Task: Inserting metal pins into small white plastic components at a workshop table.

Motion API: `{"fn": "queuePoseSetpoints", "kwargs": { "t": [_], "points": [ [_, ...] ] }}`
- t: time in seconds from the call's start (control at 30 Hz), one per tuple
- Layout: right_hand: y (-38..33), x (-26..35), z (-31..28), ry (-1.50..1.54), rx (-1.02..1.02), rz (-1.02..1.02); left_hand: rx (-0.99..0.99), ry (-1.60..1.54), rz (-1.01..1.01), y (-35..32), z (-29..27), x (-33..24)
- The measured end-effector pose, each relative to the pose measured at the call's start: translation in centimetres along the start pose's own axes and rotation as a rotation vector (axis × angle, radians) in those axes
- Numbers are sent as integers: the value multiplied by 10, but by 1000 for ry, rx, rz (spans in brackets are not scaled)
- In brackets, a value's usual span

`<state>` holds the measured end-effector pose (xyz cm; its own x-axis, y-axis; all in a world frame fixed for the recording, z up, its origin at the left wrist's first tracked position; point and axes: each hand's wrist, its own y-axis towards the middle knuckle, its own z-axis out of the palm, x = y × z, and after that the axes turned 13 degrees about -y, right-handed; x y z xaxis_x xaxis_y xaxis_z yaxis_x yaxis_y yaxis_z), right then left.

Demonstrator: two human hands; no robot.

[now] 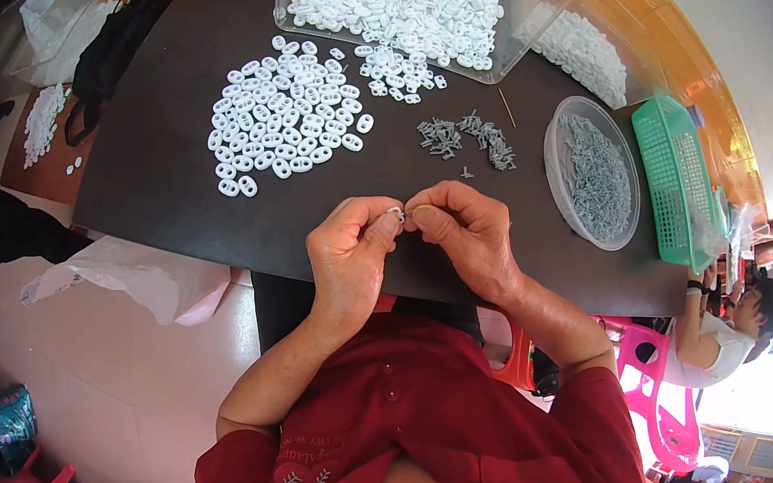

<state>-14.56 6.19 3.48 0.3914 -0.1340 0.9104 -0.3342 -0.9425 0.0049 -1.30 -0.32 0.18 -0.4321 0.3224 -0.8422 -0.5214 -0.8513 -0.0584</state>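
Above the table's near edge, my left hand (346, 256) pinches a small white plastic piece (396, 211) between thumb and fingertips. My right hand (469, 236) meets it there, thumb and forefinger pressed together; what sits in that pinch is too small and covered to make out. Beyond my left hand spreads a group of white oval two-holed pieces (288, 116). Smaller white pieces (398, 75) lie to the right of them. Past my right hand are loose piles of small grey pins (490, 144).
A clear bin (505, 64) of white pieces stands at the back of the dark table (167, 174). On the right are a round tub (554, 171) of grey pins and a green basket (661, 190). A thin stick (508, 108) lies between. Another person (720, 332) sits far right.
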Motion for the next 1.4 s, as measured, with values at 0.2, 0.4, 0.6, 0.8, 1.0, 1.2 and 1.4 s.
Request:
{"fn": "queuePoseSetpoints", "kwargs": {
  "t": [0.2, 0.4, 0.6, 0.8, 1.0, 1.2, 1.4],
  "points": [
    [3, 2, -2, -22, 36, 61, -2, 65, 22, 1, 1, -2],
    [3, -3, 1, -94, 5, -11, -14, 63, 47, 2, 2, 3],
    [3, -5, 3, -161, -4, -25, 48, 225, 154, 3, -2, 11],
    [18, -1, -11, -213, -16, -107, 25, -34, 17, 6, -2, 5],
    [90, -20, -55, -546, -276, -223, 46, -74, -26, 11, -4, 4],
    [140, -41, -54, -874, -316, -357, 79, -52, -3, 9, -7, 10],
    [167, -32, -33, -1070, -315, -536, 97, -30, 37, 8, -11, 12]
  ]
}}
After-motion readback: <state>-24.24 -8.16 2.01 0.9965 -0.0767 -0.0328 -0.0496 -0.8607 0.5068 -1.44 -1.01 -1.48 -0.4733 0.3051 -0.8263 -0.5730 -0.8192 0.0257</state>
